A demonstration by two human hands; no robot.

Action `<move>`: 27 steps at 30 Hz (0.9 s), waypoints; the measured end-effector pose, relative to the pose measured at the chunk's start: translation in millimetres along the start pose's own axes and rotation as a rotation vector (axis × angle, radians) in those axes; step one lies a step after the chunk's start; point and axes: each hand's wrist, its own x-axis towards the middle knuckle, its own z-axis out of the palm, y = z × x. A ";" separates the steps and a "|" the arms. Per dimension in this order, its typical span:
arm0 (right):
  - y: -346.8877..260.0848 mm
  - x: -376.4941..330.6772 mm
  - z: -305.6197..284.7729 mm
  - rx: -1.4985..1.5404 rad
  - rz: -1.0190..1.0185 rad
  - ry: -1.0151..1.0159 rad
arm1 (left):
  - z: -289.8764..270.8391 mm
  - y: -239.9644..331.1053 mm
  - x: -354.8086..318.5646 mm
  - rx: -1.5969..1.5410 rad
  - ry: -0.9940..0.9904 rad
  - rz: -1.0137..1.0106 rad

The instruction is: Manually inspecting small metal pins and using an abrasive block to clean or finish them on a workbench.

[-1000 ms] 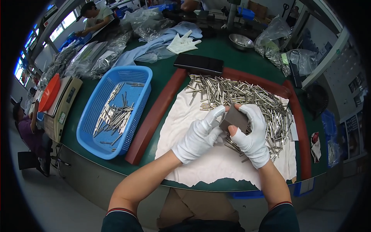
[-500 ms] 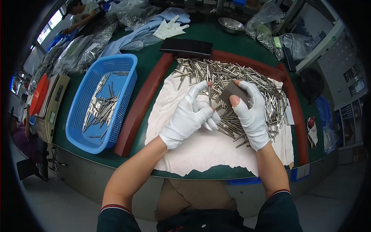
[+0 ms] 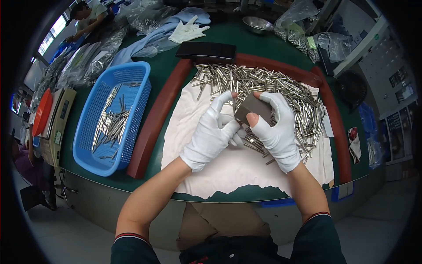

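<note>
Blue basket (image 3: 135, 115), seemingly steel rods (image 3: 113, 125) inside

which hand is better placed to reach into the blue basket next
Probably the left hand: it is nearer the blue basket, which stands on that side. The right hand is farther away and is gripping the brown block.

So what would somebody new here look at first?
Probably the heap of shiny metal rods, spread on the pale cloth, right of centre. The white-gloved right hand grips a dark block by its near side. Then, to the left, a bright blue basket holds more rods.
</note>
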 end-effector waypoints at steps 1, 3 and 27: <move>-2.4 -3.7 2.2 -0.016 -0.046 -0.016 | 1.2 -0.2 -0.2 0.051 0.011 0.035; -1.9 -3.6 4.9 -0.056 0.044 -0.029 | 2.3 1.1 -1.7 0.041 0.014 0.034; -5.4 -2.8 4.8 0.036 0.025 -0.015 | 5.9 -0.1 -1.3 0.023 0.051 0.084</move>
